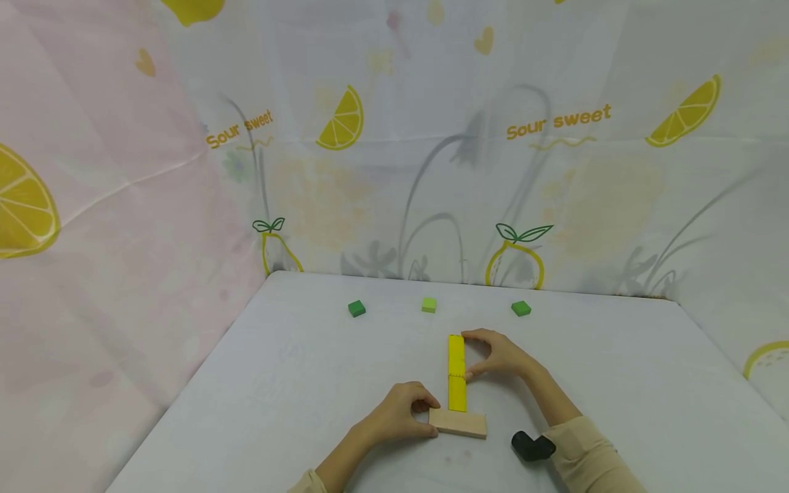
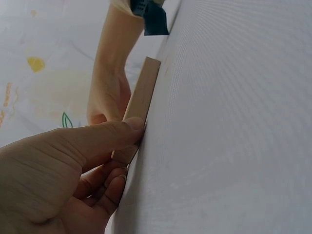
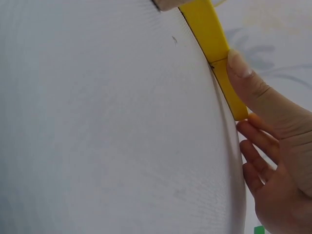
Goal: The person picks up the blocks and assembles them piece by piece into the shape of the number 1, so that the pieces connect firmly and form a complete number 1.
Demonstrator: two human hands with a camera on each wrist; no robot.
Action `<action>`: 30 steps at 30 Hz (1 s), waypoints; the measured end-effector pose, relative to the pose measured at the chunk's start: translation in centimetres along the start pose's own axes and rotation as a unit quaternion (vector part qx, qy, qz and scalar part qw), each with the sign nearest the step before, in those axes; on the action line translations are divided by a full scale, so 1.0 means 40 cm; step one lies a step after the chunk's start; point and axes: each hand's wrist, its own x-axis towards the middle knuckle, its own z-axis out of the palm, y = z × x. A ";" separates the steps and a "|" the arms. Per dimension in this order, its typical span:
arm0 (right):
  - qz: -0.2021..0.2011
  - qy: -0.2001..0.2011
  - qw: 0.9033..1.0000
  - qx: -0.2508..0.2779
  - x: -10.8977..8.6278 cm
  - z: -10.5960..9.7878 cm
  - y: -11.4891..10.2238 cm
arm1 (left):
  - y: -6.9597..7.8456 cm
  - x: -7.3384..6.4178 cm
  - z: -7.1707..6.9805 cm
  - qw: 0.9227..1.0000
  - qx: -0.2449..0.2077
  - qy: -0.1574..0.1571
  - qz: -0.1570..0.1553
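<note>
Two yellow blocks lie end to end in a line, the near one (image 1: 457,395) and the far one (image 1: 456,355). A plain wooden block (image 1: 457,423) lies crosswise at the near end of that line, forming an upside-down T with it. My left hand (image 1: 399,413) pinches the left end of the wooden block between thumb and fingers, as the left wrist view also shows. On the far yellow block, my right hand (image 1: 502,354) has its thumb at the side near the seam and its fingertips at the far end.
Toward the back of the white table (image 1: 296,383) sit a dark green block (image 1: 356,309), a light green block (image 1: 429,305) and another green block (image 1: 520,309). A black device (image 1: 533,447) is at my right sleeve. A lemon-print cloth (image 1: 394,178) stands behind the table.
</note>
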 end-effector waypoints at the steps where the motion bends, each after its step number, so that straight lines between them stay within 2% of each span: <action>1: -0.002 -0.001 1.000 -0.001 0.001 0.000 0.000 | 0.000 0.000 0.000 1.000 0.001 0.000 0.000; 10: -0.012 -0.002 1.000 -0.006 0.005 -0.004 0.002 | 0.006 0.000 -0.004 1.000 0.000 0.000 0.000; 30: 0.003 -0.009 1.000 0.016 0.003 -0.012 0.006 | 0.003 0.000 -0.004 1.000 0.002 -0.006 -0.008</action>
